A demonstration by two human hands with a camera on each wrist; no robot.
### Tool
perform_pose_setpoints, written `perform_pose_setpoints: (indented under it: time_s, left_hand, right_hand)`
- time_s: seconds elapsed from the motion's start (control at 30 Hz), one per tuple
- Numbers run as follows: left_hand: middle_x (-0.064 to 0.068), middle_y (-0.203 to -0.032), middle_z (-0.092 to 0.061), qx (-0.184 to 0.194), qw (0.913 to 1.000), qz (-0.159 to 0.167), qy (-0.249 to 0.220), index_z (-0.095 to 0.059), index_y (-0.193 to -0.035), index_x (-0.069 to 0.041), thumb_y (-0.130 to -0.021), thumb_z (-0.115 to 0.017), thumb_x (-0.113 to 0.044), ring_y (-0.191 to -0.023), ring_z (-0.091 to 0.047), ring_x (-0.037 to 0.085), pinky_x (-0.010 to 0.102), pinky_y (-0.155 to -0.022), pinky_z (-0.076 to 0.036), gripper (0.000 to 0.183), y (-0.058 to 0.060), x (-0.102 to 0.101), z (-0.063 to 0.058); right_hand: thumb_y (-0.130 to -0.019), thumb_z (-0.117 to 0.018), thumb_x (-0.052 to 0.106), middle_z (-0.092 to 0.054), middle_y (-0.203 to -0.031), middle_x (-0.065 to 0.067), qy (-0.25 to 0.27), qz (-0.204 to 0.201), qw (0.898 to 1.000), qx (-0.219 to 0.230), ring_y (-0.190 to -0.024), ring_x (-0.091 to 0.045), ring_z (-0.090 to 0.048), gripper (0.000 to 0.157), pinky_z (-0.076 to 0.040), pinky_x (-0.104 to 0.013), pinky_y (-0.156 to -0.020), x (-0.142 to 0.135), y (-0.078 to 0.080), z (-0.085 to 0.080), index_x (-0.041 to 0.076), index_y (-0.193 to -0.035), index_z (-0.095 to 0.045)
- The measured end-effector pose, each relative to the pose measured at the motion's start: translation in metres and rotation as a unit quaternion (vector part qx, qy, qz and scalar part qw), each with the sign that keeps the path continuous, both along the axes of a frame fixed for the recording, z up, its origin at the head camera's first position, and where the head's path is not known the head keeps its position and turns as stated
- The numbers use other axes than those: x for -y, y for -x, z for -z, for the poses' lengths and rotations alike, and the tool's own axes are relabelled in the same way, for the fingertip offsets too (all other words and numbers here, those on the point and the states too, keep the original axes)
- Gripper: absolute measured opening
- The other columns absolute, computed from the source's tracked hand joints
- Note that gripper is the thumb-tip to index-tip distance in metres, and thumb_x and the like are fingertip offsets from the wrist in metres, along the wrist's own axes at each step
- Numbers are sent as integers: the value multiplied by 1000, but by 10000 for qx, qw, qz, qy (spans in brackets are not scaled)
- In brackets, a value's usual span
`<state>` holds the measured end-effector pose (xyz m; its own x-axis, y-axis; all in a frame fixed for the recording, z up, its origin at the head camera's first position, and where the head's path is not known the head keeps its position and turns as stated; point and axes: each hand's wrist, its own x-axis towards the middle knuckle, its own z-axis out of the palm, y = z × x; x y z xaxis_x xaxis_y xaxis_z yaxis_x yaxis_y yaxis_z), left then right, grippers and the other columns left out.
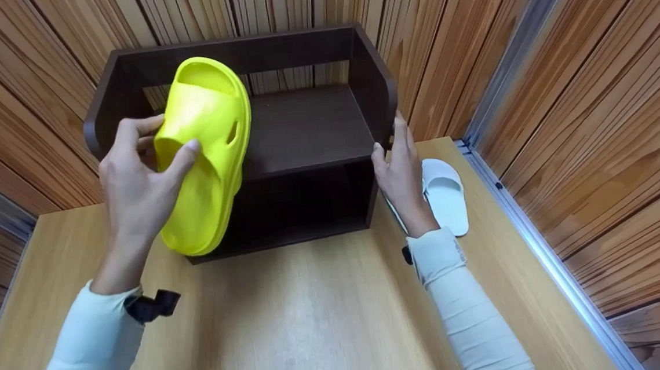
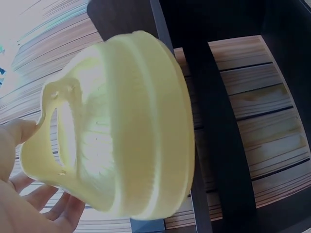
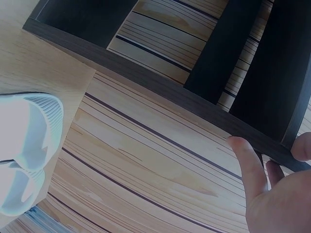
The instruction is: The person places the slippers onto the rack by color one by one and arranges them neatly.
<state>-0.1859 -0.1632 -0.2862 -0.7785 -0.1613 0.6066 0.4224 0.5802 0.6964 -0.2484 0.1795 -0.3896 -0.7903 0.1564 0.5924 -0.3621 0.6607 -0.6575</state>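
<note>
My left hand [image 1: 140, 172] grips a bright yellow slide slipper [image 1: 206, 159] by its side, thumb over the strap's edge and fingers at the outer side. The slipper is held up in front of the left part of a dark brown shoe rack [image 1: 308, 125], toe end upward in the head view. In the left wrist view the slipper [image 2: 141, 126] fills the middle, over the rack's slats. My right hand [image 1: 401, 171] holds the rack's right side panel [image 1: 378, 83], thumb at the front edge and fingers [image 3: 245, 155] along the outer face.
A pair of white slippers [image 3: 29, 131] lies on the wooden floor [image 1: 310, 314] right of the rack, one [image 1: 446, 197] plain in the head view. Wood-plank walls [image 1: 610, 119] stand behind and beside, with a metal rail [image 1: 534, 234] along the right.
</note>
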Motion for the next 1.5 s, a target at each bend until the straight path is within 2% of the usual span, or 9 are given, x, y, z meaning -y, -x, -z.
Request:
perform_pose_setpoints:
  time_s: [0.07, 0.17, 0.3, 0.47, 0.6, 0.73, 0.93, 1.27, 1.5]
  left_hand:
    - [5, -116, -70, 133, 9999, 62, 47, -62, -124, 1, -88, -79, -26, -96, -66, 18, 21, -72, -46, 47, 5, -2, -2]
    - [7, -116, -69, 459, 9988, 118, 112, -61, -124, -2, -90, -78, -32, -98, -67, 23, 21, -73, -49, 48, 12, -5, -6]
    - [8, -119, -68, 874, 9960, 33, 180, -61, -123, -7, -89, -77, -40, -103, -67, 24, 28, -78, -51, 50, 24, -13, -10]
    - [10, -121, -67, 1083, 9931, 28, 438, -60, -122, -6, -90, -75, -44, -102, -61, 23, 34, -80, -47, 52, 39, -27, -10]
    - [11, -123, -66, 1202, 9906, 130, 634, -59, -122, -5, -91, -73, -44, -94, -56, 23, 34, -75, -42, 52, 48, -35, -10]
    - [11, -127, -65, 1513, 9853, 142, 775, -57, -122, -5, -92, -70, -47, -93, -57, 24, 34, -74, -42, 53, 56, -41, -17]
    - [10, -132, -61, 2023, 9751, 210, 886, -55, -127, -7, -93, -67, -52, -103, -58, 24, 36, -82, -45, 58, 68, -51, -28]
    - [11, -111, -62, 2212, 9675, 166, 1213, -54, -126, -5, -94, -67, -49, -90, -50, 25, 36, -80, -37, 56, 83, -64, -25]
    - [5, -87, -46, 2483, 9571, 124, 1487, -52, -129, -5, -95, -64, -50, -74, -43, 21, 32, -67, -36, 57, 92, -69, -24]
  right_hand:
    - [-100, -58, 5, -45, -149, -25, -20, 11, 10000, -83, -127, -38, -53, 58, -48, -51, -97, 0, 1, 0, -2, -152, -35]
    - [-100, -58, 5, -45, -149, -24, -16, -4, 10000, -70, -128, -36, -53, 57, -47, -50, -101, 0, 2, 1, -1, -152, -35]
    - [-101, -58, 6, -44, -150, -23, 9, 9, 10000, 89, -130, -35, -51, 58, -44, -48, -106, 1, 1, 0, 0, -153, -34]
    - [-100, -59, 5, -44, -150, -23, 84, 31, 9998, 160, -126, -37, -53, 58, -47, -50, -102, 0, -1, -1, 0, -153, -34]
    - [-101, -58, 5, -42, -152, -23, 96, -3, 9998, 184, -130, -36, -51, 59, -44, -49, -105, 0, -3, -2, 0, -154, -33]
    - [-101, -58, 6, -41, -153, -23, 87, -20, 9998, 188, -132, -36, -49, 59, -42, -48, -108, -1, -2, -2, 0, -154, -32]
    - [-100, -58, 6, -41, -153, -23, 97, 32, 9999, 121, -132, -36, -49, 59, -44, -49, -105, -1, 0, -2, 0, -154, -33]
    - [-101, -58, 6, -41, -152, -24, 92, -50, 9998, 148, -132, -35, -49, 59, -43, -48, -107, 3, -3, -1, -1, -153, -34]
    - [-101, -58, 6, -41, -153, -22, 123, -9, 9997, 207, -130, -35, -51, 59, -43, -48, -107, 2, -1, -1, 0, -154, -33]
